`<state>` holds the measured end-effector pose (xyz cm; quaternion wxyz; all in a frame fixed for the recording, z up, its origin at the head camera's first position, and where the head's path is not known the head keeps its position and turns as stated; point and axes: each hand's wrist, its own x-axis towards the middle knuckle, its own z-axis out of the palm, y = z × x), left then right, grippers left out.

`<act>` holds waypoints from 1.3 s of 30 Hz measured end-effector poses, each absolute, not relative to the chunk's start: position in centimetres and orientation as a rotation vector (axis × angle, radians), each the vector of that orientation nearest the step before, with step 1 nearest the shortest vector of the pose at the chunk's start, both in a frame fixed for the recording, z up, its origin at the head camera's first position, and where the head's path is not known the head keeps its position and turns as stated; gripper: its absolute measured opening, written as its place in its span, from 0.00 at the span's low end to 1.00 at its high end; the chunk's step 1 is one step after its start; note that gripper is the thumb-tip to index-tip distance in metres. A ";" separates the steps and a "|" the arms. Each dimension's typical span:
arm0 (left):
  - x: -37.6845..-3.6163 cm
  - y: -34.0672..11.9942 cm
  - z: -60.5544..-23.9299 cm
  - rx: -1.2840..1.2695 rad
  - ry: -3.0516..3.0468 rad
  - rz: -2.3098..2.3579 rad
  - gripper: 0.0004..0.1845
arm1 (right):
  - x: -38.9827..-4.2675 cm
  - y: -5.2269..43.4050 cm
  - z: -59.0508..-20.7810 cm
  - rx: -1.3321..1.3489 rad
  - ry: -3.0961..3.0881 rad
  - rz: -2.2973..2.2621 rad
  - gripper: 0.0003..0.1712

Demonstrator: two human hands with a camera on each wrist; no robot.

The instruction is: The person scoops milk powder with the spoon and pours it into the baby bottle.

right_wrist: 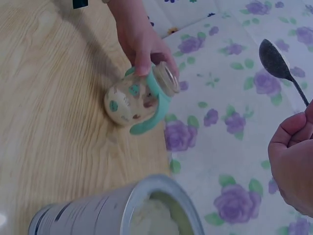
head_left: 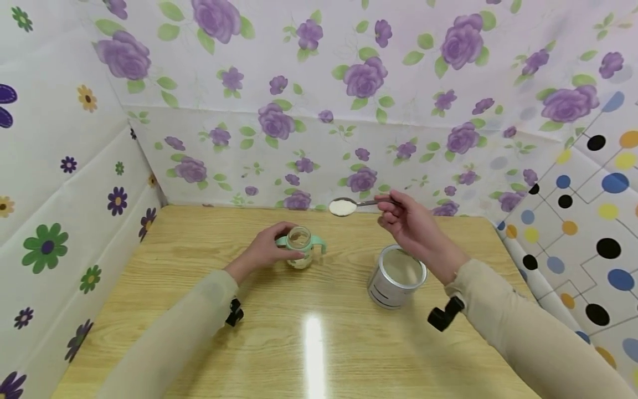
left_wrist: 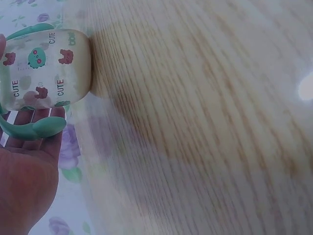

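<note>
A small clear baby bottle point(head_left: 301, 258) with mint-green handles and printed bears stands upright on the table, its top uncovered. My left hand point(head_left: 271, 244) grips it from the left, fingers behind and thumb across the front. In the left wrist view the bottle point(left_wrist: 49, 68) shows the word CUTE on its side. Raised above the table, my right hand point(head_left: 411, 224) pinches the handle of a metal spoon point(head_left: 369, 203). White powder point(head_left: 342, 208) fills the spoon's bowl. Below the right hand stands an open tin point(head_left: 391, 288); the right wrist view shows pale powder point(right_wrist: 152, 218) inside.
A light wood table point(head_left: 239, 343) carries the bottle and the tin, the tin to the right and nearer me. Purple-flowered cloth point(head_left: 319, 149) hangs behind the table's far edge. Patterned sheets point(head_left: 588, 233) close in the left and right sides.
</note>
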<state>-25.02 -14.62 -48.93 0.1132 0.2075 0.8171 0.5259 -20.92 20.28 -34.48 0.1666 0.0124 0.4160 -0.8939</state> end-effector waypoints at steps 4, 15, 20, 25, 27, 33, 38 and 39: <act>-25.1 -14.6 -48.9 0.604 2.401 1.536 0.38 | -22.1 17.6 -34.3 0.025 1.254 -2.512 0.27; -25.2 -14.6 -49.1 0.612 2.386 1.553 0.36 | -24.0 13.1 -36.9 0.039 1.439 -2.399 0.23; -25.2 -14.5 -49.0 0.593 2.403 1.536 0.36 | -24.2 12.4 -38.7 0.066 1.504 -2.349 0.21; -25.2 -14.5 -49.0 0.581 2.425 1.520 0.37 | -24.1 12.2 -40.0 0.084 1.569 -2.296 0.22; -25.2 -14.4 -49.1 0.574 2.419 1.527 0.36 | -24.1 12.2 -40.4 0.088 1.586 -2.280 0.23; -25.3 -14.4 -49.2 0.571 2.393 1.552 0.36 | -23.9 12.3 -40.9 0.100 1.645 -2.236 0.25; -25.4 -14.5 -49.3 0.589 2.391 1.568 0.36 | -23.9 12.1 -40.8 0.063 1.692 -2.206 0.24; -25.4 -14.5 -49.3 0.593 2.394 1.569 0.36 | -23.9 12.1 -40.8 0.045 1.709 -2.193 0.24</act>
